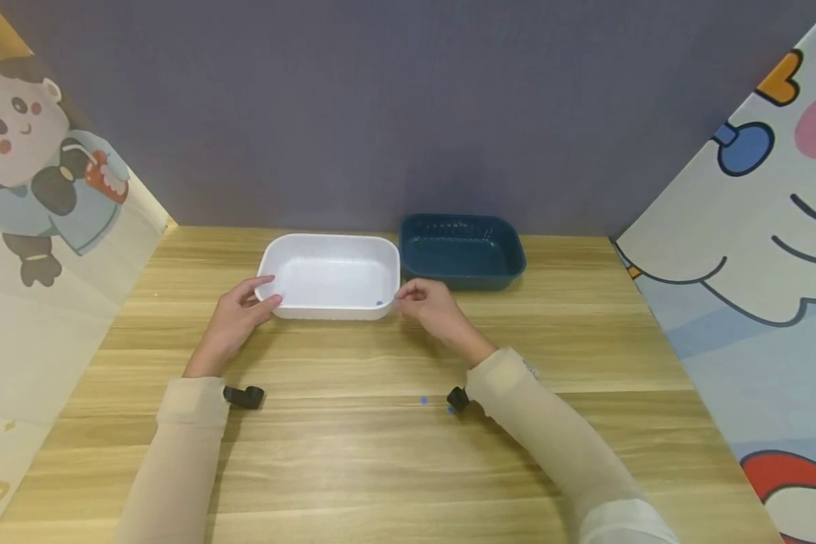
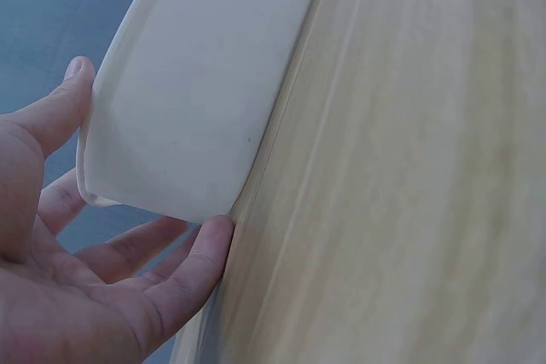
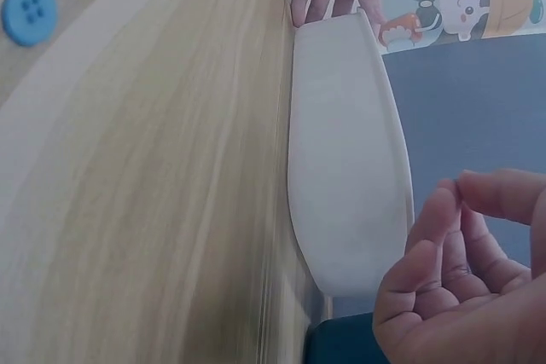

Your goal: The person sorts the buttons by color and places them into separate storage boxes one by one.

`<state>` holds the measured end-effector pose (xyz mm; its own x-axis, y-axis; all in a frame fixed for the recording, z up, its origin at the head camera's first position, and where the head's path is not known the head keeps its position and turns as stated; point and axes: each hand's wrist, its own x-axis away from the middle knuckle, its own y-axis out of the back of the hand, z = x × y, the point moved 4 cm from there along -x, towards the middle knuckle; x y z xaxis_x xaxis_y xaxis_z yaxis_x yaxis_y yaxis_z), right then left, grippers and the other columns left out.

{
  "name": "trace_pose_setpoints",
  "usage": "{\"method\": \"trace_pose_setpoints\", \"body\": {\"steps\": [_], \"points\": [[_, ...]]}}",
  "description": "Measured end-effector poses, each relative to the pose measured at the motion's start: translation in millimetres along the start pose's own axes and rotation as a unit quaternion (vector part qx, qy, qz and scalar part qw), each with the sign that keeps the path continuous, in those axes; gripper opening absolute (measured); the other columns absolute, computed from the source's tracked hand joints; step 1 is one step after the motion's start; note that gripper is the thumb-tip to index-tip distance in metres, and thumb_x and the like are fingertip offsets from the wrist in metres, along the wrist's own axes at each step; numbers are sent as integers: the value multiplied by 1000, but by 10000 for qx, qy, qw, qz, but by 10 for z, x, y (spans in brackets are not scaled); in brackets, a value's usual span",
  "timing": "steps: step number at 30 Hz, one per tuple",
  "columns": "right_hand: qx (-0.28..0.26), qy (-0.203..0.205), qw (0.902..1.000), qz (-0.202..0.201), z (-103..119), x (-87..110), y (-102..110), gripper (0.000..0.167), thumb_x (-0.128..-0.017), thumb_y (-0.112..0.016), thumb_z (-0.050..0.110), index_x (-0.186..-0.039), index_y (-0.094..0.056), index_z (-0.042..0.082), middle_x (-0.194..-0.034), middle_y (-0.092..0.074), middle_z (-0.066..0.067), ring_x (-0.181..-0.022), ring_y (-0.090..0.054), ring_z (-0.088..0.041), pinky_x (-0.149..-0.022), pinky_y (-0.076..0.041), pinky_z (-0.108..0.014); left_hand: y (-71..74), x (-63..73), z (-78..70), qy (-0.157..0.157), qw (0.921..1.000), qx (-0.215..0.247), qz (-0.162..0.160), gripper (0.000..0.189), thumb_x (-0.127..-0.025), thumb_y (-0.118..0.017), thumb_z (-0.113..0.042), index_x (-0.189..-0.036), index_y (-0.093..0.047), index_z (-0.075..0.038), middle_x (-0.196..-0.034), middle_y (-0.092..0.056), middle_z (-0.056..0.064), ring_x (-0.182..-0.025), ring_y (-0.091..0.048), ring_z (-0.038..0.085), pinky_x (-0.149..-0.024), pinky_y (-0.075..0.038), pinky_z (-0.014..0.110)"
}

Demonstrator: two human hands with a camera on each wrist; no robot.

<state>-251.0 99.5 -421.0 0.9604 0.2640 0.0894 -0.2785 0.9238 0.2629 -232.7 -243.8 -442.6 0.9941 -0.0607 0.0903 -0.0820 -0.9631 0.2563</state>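
Note:
A white plastic container (image 1: pixel 329 313) stands on the wooden table, its open side up. At its left end my left hand (image 1: pixel 233 319) grips it, thumb and fingers spread around the corner; the left wrist view shows a thumb at the rim and fingertips low on the wall. My right hand (image 1: pixel 437 308) is at the container's front right corner, thumb and forefinger pinched together, with a speck of blue showing at the fingertips, a small blue button. Inside the container, near that corner, lies another blue button (image 1: pixel 379 303).
A dark teal container (image 1: pixel 476 282) stands just right of the white one, against the grey back wall. Two blue buttons, one by the right wrist camera (image 1: pixel 457 399) and one button (image 1: pixel 424 400) left of it, lie on the table (image 1: pixel 340 461). Cartoon-printed panels flank both sides.

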Motion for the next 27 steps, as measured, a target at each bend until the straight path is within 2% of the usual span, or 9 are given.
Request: {"method": "trace_pose_setpoints", "body": {"steps": [5, 9, 13, 17, 19, 24, 27], "points": [[-108, -48, 9999, 13, 13, -31, -30, 12, -91, -72, 4, -101, -69, -3, -93, -71, -16, -85, -66, -30, -83, -57, -51, -38, 89, -183, -29, 10000, 19, 54, 61, -100, -66, -21, -150, -41, 5, -147, -41, 33, -109, -58, 8, -87, -53, 19], [-161, -109, 9998, 12, 28, -50, -52, 12, -91, -72, 5, -99, -69, -2, -90, -71, -16, -84, -66, -31, -83, -57, -50, -46, 105, -219, -30, 10000, -53, 71, 62, -100, -66, -22, -150, -40, 4, -147, -41, 33, -110, -58, 10, -86, -54, 19], [-310, -128, 9994, 11, 23, -73, -75, 16, -90, -73, 8, -101, -70, -3, -87, -71, -13, -89, -65, -38, -86, -55, -54, -45, 108, -221, 23, 10000, -64, 47, 62, -100, -66, -22, -150, -41, 3, -147, -42, 32, -119, -57, 24, -87, -53, 19], [-572, -232, 9981, -33, 9, -86, -97, 22, -89, -75, 8, -105, -70, -5, -90, -73, -13, -93, -65, -44, -89, -54, -56, -54, 113, -230, 40, 10000, -30, 43, 61, -100, -66, -21, -150, -41, 4, -148, -42, 31, -128, -51, 39, -88, -53, 19], [-680, -302, 9972, -61, 6, -91, -103, 23, -89, -75, 8, -106, -70, -6, -92, -73, -14, -95, -65, -45, -90, -54, -56, -52, 102, -217, 23, 10000, -17, 37, 61, -100, -66, -20, -150, -41, 5, -148, -41, 32, -123, -56, 32, -88, -53, 20], [-786, -360, 9962, -86, -9, -100, -109, 20, -90, -75, 7, -105, -71, -5, -93, -74, -14, -96, -64, -48, -91, -54, -56, -6, 6, -12, -30, 10000, -25, -25, 63, -100, -67, -26, -151, -42, -1, -149, -42, 29, -112, -58, 10, -87, -53, 19], [-792, -329, 9963, -67, -8, -92, -110, 18, -92, -71, 5, -106, -70, -5, -94, -74, -13, -97, -64, -49, -92, -52, -58, 8, -26, 69, -63, 10000, -21, -67, 64, -99, -68, -29, -152, -43, -4, -149, -43, 27, -113, -58, 11, -86, -53, 18]]}}
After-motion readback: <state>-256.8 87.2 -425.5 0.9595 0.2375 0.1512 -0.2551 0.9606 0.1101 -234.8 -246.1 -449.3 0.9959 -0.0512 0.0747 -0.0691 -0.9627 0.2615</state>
